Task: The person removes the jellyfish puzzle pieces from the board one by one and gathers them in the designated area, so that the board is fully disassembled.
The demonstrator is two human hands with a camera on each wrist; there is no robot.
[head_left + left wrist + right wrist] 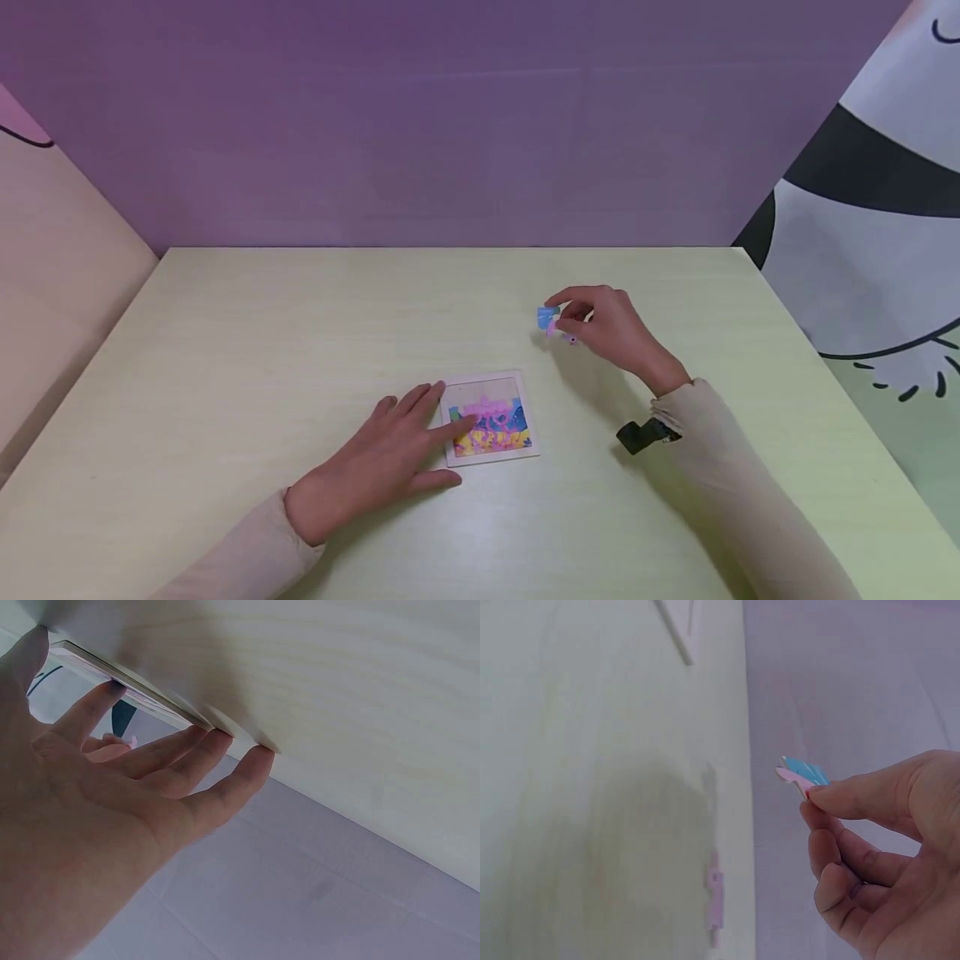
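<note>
A small square jigsaw puzzle (489, 423) with a pink, blue and yellow picture lies in a pale tray (483, 389). The tray's upper part shows bare backing. My left hand (378, 462) rests at its left side with fingers spread, one fingertip on the picture; in the left wrist view other fingertips touch the table by the tray's edge. To the upper right, my right hand (611, 329) pinches a blue-and-pink puzzle piece (802, 772) between thumb and finger, held above the table. Below it, another pink puzzle piece (715, 896) lies on the table, partly covered in the head view.
The pale wooden table (300, 325) meets a purple wall (450, 125) at its far edge. A side panel with a black-and-white drawing (862, 250) stands on the right, a plain pale one on the left. A black device (647, 434) sits on the right wrist.
</note>
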